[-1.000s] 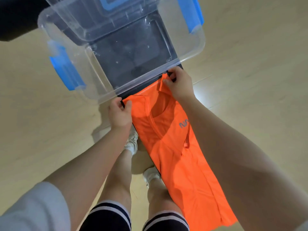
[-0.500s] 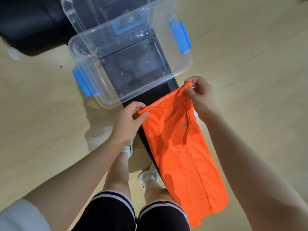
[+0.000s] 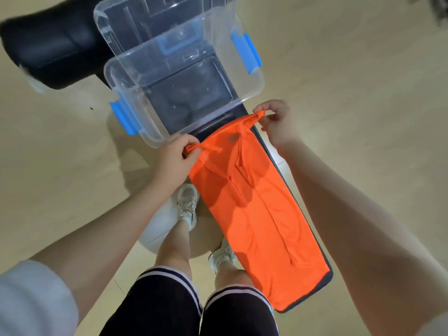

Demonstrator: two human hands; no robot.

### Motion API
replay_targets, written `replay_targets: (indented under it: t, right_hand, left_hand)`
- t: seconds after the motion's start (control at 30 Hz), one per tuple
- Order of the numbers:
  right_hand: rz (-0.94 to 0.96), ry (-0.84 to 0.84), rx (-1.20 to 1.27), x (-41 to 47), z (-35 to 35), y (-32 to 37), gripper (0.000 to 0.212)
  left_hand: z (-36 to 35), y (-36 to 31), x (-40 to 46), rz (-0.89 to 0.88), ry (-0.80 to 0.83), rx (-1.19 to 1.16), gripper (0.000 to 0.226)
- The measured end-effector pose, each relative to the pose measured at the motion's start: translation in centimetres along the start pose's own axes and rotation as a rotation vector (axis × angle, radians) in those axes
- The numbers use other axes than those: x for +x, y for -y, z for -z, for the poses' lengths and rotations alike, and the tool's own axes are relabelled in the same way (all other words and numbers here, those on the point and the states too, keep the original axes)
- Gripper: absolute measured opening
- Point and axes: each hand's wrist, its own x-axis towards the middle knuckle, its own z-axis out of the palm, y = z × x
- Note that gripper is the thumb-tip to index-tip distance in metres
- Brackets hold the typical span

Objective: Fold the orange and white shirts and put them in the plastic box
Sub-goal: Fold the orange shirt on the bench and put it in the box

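Orange shirt (image 3: 257, 214), already narrowed into a long strip with its sleeves folded in, lies along a dark, narrow worktop (image 3: 326, 280) from frame centre to the lower right. The left hand (image 3: 174, 161) pinches its upper left corner; the right hand (image 3: 276, 124) pinches the upper right corner, and the top edge between them is raised and slightly bunched. No white shirt can be seen.

For a neat fold, both corners probably ought to travel level and together toward the hem at the lower right, landing edge on edge.

A clear plastic box (image 3: 184, 88) with blue latches sits open and empty just beyond the hands, its near rim almost touching the left hand. The strip nearly fills the worktop's width, so its long edges leave little margin. Bare floor (image 3: 363, 69) lies on both sides, and the person's legs stand close along the lower left edge.
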Motion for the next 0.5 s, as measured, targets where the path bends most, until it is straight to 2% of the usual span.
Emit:
replay_targets:
  t: [0.1, 0.23, 0.33, 0.4, 0.5]
  right_hand:
    - [-0.075, -0.041, -0.03, -3.0, 1.8, -4.5, 0.043]
    - [-0.192, 0.012, -0.027, -6.8, 3.8, -12.0, 0.043]
    - [-0.22, 0.034, -0.004, -9.4, 4.6, -17.5, 0.042]
    - [-0.25, 0.056, -0.03, -10.8, 4.8, -21.0, 0.047]
    - [-0.31, 0.099, -0.039, -12.7, 4.7, -24.9, 0.054]
  left_hand:
    - [-4.2, 0.6, -3.3, -0.021, 0.071, 0.006, 0.009]
    - [-10.6, 2.0, -8.2, -0.05, 0.123, 0.052, 0.01]
    - [-15.2, 3.2, -11.8, -0.015, 0.092, 0.096, 0.012]
    - [-17.9, 3.8, -14.0, 0.054, 0.053, 0.135, 0.016]
    - [-21.2, 4.4, -16.5, 0.267, 0.04, 0.063, 0.021]
